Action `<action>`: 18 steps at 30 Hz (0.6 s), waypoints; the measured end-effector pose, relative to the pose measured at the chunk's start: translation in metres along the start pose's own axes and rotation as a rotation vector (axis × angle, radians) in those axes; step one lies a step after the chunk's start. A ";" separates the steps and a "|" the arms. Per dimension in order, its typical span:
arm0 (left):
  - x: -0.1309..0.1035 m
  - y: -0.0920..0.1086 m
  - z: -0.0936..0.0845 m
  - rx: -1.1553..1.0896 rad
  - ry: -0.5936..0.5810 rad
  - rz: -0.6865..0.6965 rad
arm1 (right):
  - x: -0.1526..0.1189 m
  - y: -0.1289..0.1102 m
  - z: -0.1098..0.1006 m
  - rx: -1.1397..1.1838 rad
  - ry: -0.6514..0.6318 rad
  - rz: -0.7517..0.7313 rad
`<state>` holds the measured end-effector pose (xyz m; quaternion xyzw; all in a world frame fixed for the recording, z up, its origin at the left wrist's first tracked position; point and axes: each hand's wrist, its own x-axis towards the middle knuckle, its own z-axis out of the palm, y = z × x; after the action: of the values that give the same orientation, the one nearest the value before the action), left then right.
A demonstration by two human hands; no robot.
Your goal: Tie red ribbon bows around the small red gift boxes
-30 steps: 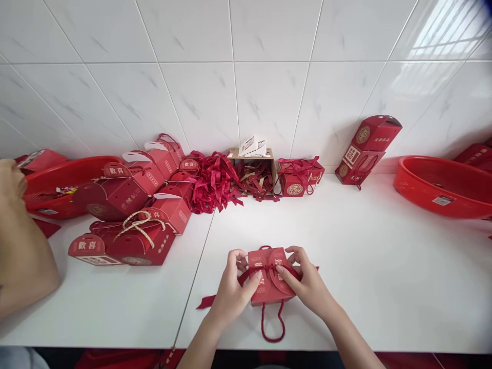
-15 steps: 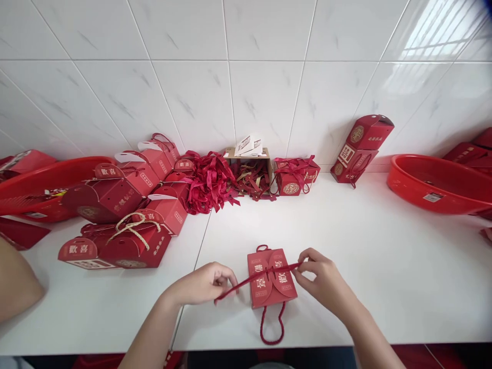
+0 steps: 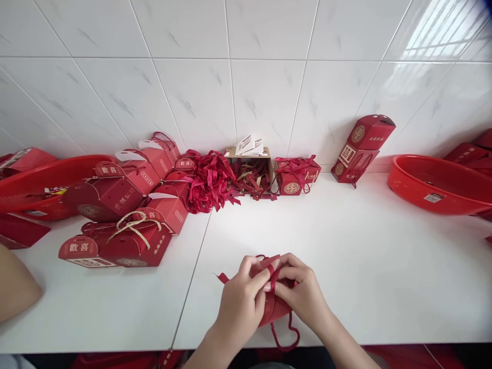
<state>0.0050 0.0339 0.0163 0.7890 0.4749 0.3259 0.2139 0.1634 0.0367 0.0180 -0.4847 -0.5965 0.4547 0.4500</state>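
Near the table's front edge lies a small red gift box (image 3: 274, 309) with gold characters, partly covered by my hands. Its cord handle (image 3: 285, 344) curls out toward me, and a bit of another loop shows behind. Over the top of the box, my left hand (image 3: 243, 294) pinches the red ribbon (image 3: 273, 279) with thumb and forefinger. My right hand (image 3: 302, 289) is closed on the same ribbon from the other side, its fingertips touching those of the left. One ribbon tail sticks out left of my left hand. The crossing of the ribbon is mostly hidden.
Several red boxes (image 3: 132, 246) are grouped at the left, beside a red basin (image 3: 49, 207). Along the tiled wall are a heap of ribbons (image 3: 211, 179), a cardboard box (image 3: 269, 171) of strips and a ribboned box (image 3: 294, 177). Stacked boxes (image 3: 357, 148) and another basin (image 3: 434, 197) stand right. Someone's arm (image 3: 17, 284) shows at left.
Both hands have come together over the box from its two sides. The ribbon, stretched taut across before, is now bunched between my fingers. The box has turned slightly and its front cord shifted right.
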 end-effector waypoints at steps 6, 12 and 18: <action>-0.002 -0.013 -0.003 -0.047 -0.103 0.112 | 0.003 -0.001 -0.005 -0.042 -0.083 0.025; -0.001 -0.014 -0.006 -0.218 -0.117 0.062 | 0.001 0.005 -0.008 -0.023 -0.036 0.002; 0.000 -0.009 -0.007 -0.153 -0.153 0.079 | 0.002 0.003 -0.007 0.017 -0.096 -0.011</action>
<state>-0.0053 0.0378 0.0156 0.8110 0.3994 0.3083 0.2961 0.1704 0.0399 0.0165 -0.4551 -0.6160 0.4799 0.4278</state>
